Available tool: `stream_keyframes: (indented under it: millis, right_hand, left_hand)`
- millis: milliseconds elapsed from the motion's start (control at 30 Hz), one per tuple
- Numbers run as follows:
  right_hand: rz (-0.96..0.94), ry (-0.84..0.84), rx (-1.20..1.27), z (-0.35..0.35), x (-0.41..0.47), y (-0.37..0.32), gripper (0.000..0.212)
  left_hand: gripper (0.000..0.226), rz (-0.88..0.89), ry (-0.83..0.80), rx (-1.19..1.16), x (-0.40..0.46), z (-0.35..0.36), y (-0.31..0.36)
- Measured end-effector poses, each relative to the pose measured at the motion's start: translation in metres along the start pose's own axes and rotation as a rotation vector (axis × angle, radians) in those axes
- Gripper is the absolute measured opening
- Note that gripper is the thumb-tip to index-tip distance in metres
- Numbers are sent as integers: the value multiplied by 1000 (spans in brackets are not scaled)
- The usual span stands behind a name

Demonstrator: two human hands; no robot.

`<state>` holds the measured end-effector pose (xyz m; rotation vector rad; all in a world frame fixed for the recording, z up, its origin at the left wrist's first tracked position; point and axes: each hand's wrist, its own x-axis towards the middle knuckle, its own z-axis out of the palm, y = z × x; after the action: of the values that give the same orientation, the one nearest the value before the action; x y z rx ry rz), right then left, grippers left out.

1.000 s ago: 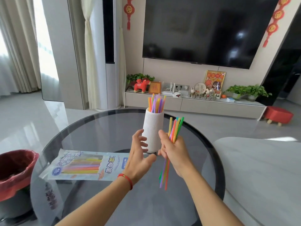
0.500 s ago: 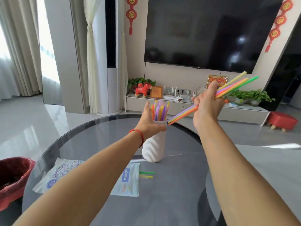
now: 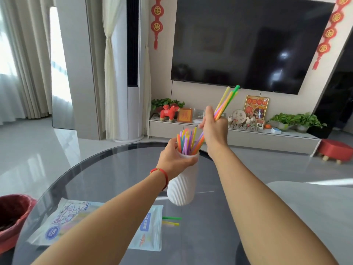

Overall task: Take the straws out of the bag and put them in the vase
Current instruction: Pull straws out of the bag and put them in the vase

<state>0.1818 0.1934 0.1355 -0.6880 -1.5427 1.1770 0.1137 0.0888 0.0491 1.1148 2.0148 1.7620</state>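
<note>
A white ribbed vase (image 3: 181, 188) stands on the round glass table (image 3: 114, 169), with several coloured straws (image 3: 185, 142) upright in it. My left hand (image 3: 173, 159) grips the vase at its neck. My right hand (image 3: 214, 129) holds a bundle of straws (image 3: 225, 103) tilted to the upper right, their lower ends inside the vase mouth. The printed plastic straw bag (image 3: 63, 222) lies flat near the table's front left, partly hidden by my left forearm. A green straw (image 3: 172, 218) and a yellow one (image 3: 171, 223) stick out of its open right end.
A red-lined bin (image 3: 11, 217) stands at the table's left edge. A pale sofa or seat (image 3: 315, 207) is on the right. Beyond the table are a low TV shelf (image 3: 229, 134) with ornaments and plants, and a red stool (image 3: 336, 150).
My right hand swung the bundle from nearly level to steeper and pushed its lower ends into the vase. My left hand stayed at the vase neck.
</note>
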Motion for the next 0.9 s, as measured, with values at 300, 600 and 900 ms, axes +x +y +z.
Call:
stream_keyframes:
  millis: [300,600,900]
  right_hand:
    - [-38,-337,-119,-1,-15,30,55]
    - [-384,-417,-427,0,-15,8,38]
    - [-308,-396,-298,-22,-19,-5,55]
  left_hand:
    - [65,2,-17,23,-2,-4,-1]
    - [64,-21,-10,61,-1,-3,-4]
    - [75,-102,-145,119,-3,-13,-7]
